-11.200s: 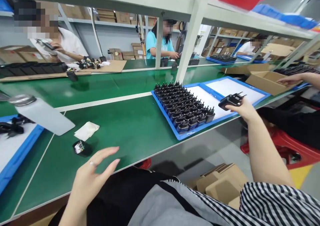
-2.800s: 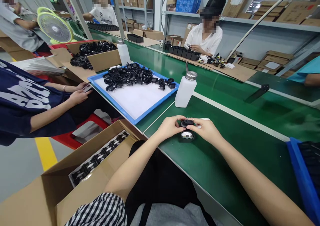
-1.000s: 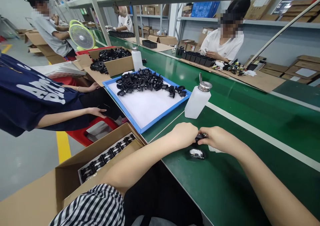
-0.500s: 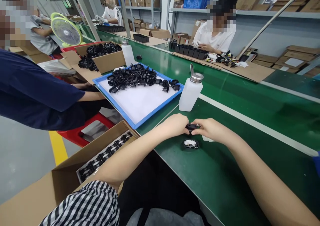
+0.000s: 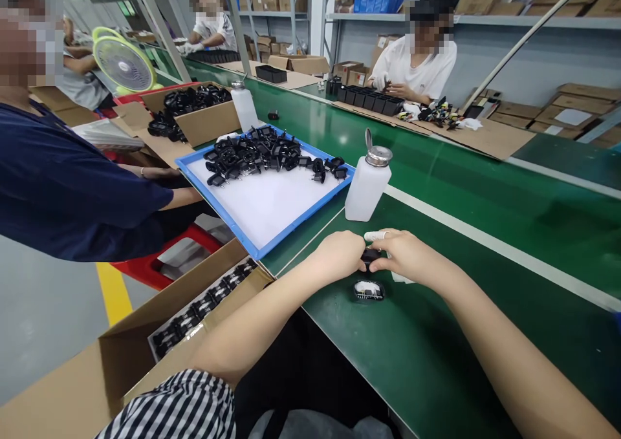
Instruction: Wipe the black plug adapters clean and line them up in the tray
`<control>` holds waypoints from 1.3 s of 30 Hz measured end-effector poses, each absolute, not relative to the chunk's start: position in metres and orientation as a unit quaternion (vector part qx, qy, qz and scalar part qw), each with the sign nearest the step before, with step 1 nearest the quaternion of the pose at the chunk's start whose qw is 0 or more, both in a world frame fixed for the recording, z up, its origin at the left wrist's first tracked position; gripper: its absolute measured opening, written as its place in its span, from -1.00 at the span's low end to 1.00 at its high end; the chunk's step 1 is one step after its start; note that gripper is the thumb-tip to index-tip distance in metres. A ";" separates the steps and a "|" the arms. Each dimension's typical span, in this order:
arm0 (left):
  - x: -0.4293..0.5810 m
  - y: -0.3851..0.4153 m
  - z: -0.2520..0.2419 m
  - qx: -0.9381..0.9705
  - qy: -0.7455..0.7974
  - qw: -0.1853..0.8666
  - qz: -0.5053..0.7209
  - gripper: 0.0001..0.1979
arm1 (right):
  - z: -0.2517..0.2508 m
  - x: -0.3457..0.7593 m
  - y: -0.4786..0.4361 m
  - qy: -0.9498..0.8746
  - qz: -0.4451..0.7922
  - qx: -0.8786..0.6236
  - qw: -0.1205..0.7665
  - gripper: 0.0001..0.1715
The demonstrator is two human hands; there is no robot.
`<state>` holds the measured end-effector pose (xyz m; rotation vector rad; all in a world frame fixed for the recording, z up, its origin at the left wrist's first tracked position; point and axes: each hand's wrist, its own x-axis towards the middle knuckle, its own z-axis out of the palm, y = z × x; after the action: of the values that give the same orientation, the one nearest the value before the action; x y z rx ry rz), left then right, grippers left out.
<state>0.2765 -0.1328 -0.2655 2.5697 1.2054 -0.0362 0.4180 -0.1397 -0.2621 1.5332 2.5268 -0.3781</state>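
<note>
My left hand [image 5: 340,255] and my right hand [image 5: 406,255] meet over the green bench and both pinch one small black plug adapter [image 5: 371,256] between their fingertips. The right index finger wears a white finger cot. Just below the hands a small black round dish [image 5: 369,289] with something white in it lies on the bench. A white cloth [image 5: 400,276] shows under my right hand. A white dispenser bottle [image 5: 367,182] with a metal top stands just behind the hands.
A blue tray [image 5: 264,219] with a pile of black adapters [image 5: 262,154] lies to the left. A cardboard box [image 5: 145,348] of packed adapters stands below the bench edge. A person in a dark blue shirt [image 5: 72,187] sits at the left; others work across the green belt [image 5: 485,187].
Both hands stay together on the adapter, fingers shifting slightly on it. The camera view moved a little; the person on the left has shifted position.
</note>
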 end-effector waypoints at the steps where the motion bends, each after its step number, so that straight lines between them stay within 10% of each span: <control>1: 0.276 -0.134 -0.267 0.892 0.423 0.161 0.000 -0.80 | -0.262 0.418 -0.140 0.845 -0.135 0.512 0.074 -0.73; 11: 0.259 -0.142 -0.325 0.702 0.445 0.459 0.315 -0.69 | -0.279 0.429 -0.147 0.823 -0.152 0.546 -0.037 -0.65; 21: 0.267 -0.135 -0.280 0.868 0.435 0.227 0.083 -0.81 | -0.273 0.429 -0.146 0.807 -0.179 0.561 -0.040 -0.79; 39: 0.254 0.011 -0.292 0.671 0.704 0.166 0.163 -0.86 | -0.236 0.458 -0.166 0.765 -0.247 0.594 -0.026 -0.38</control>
<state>0.2541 0.0107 -0.2916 1.9121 2.0040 0.4630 0.4578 -0.1662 -0.2357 1.8969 2.4445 -0.7880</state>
